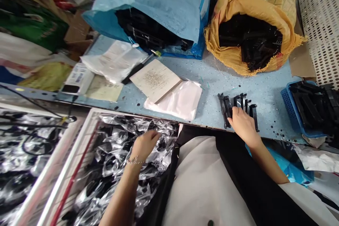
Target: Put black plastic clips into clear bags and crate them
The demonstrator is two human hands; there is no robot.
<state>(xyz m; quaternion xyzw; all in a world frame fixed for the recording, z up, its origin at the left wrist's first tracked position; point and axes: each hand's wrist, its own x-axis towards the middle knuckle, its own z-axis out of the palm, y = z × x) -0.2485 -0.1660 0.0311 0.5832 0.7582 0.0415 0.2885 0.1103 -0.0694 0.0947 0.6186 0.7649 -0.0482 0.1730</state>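
Observation:
My right hand point(243, 124) rests on a row of flat black plastic parts point(238, 107) lying side by side near the front edge of the blue speckled table point(212, 77); its fingers close on one of them. My left hand point(144, 144) reaches down into a white bin point(76, 141) beside my lap, fingers curled into a heap of clear plastic bags point(119, 159) with black parts inside. Whether it holds a bag is hard to tell.
A blue sack point(159, 3) and a yellow woven sack point(254, 24) of black parts stand at the back. A blue basket point(299, 113) of black parts sits right. A brown pad point(155, 79), clear bags point(180, 100) and papers point(113, 60) lie mid-table. A perforated white crate point(320, 24) is far right.

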